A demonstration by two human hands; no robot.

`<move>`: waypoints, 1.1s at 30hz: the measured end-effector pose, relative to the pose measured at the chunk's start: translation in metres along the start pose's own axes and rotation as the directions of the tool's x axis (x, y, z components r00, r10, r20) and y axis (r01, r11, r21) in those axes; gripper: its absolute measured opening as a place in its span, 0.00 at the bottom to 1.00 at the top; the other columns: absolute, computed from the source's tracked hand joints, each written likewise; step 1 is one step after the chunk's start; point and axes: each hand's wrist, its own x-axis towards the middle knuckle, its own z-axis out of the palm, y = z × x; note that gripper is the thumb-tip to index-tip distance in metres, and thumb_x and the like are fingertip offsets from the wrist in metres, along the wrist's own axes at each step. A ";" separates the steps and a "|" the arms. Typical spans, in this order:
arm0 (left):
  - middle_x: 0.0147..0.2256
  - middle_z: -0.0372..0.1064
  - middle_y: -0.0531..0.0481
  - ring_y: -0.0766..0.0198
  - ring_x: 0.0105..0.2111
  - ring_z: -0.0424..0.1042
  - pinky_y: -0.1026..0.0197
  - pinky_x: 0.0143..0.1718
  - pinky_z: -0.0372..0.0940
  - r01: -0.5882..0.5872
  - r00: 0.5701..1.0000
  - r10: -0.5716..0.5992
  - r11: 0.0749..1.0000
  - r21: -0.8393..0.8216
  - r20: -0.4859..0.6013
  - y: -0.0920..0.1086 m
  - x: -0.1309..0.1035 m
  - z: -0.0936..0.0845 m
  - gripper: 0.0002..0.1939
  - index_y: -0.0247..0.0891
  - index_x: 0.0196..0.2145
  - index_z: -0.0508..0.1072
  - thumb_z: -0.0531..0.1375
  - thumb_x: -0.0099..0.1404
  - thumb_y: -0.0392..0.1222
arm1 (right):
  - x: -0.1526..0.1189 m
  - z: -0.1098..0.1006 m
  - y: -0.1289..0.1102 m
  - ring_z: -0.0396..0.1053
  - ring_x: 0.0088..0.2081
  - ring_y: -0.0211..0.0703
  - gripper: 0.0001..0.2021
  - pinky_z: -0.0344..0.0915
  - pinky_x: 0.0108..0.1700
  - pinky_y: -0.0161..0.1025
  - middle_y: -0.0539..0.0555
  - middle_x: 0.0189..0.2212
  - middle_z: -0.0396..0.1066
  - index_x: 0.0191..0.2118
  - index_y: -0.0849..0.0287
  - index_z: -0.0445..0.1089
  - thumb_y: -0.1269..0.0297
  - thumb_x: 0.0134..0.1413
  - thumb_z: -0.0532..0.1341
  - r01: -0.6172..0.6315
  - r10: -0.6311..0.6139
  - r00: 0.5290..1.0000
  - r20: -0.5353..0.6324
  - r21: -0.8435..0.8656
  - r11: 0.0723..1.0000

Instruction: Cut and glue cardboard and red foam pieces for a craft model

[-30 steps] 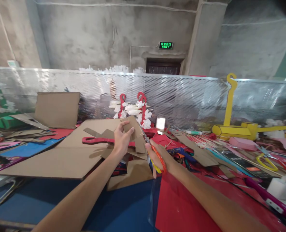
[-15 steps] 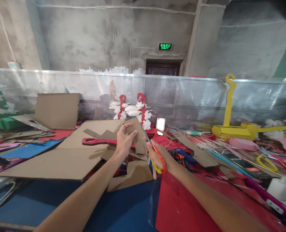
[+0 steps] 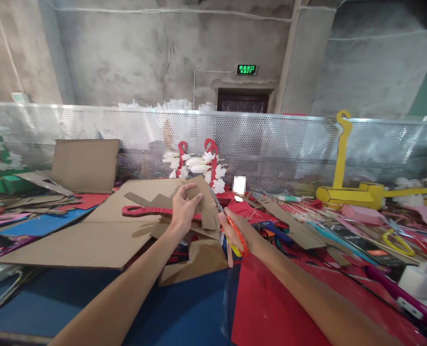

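My left hand (image 3: 182, 210) holds a brown cardboard piece (image 3: 207, 204) up above the table, thumb and fingers pinching its upper edge. My right hand (image 3: 235, 234) grips scissors with red and yellow handles (image 3: 236, 231); the blades reach up and left into the right edge of the cardboard piece. Both hands are near the middle of the view, close together. Under them lie more cardboard offcuts (image 3: 198, 259) and a red cut-out strip (image 3: 152, 210).
A large flat cardboard sheet (image 3: 91, 235) lies left, another (image 3: 85, 163) leans on the perforated metal screen (image 3: 271, 144). Red paper (image 3: 271, 307) and blue paper (image 3: 91, 298) cover the near table. Yellow cardboard model (image 3: 350, 190), flower sticks (image 3: 199, 166), pens and scraps crowd the right.
The scissors have pushed a little further up into the cardboard piece, and my left hand has shifted its grip slightly. Everything else stays put.
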 end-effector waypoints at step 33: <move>0.40 0.80 0.45 0.50 0.37 0.82 0.50 0.38 0.77 -0.029 0.986 0.029 1.000 -0.003 0.166 0.006 -0.011 0.000 0.48 0.47 0.64 0.57 0.75 0.51 0.46 | 0.007 -0.017 0.025 0.64 0.17 0.38 0.22 0.61 0.22 0.33 0.44 0.17 0.61 0.30 0.54 0.57 0.40 0.64 0.53 -0.165 0.134 0.982 0.136 0.254 0.953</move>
